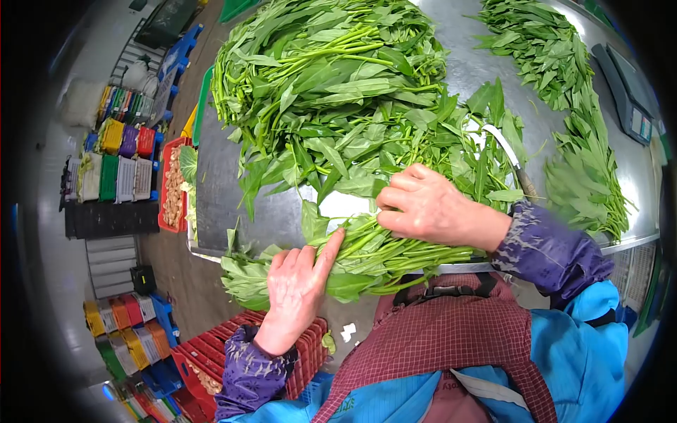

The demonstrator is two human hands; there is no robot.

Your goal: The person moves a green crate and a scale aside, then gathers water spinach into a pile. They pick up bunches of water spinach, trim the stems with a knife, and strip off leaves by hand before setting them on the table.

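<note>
A bunch of leafy greens that look like water spinach (409, 255) lies along the near edge of the metal table (218, 190), its leaves to the left and its stems to the right. My left hand (300, 282) is laid over the leafy end, fingers bent onto it and the index finger stretched out. Curled in a pinch, my right hand (431, 209) grips stems at the bunch's upper side. Just beyond both hands rises a large heap of the same greens (331, 84). A white curved strip (502, 144) rests among leaves right of the heap.
More bunches (564, 92) line the table's right side, beside a dark device like a scale (627, 92). To the left stand a red crate of brown produce (174, 187) and coloured crates (127, 158). A red crate (211, 352) sits on the floor below.
</note>
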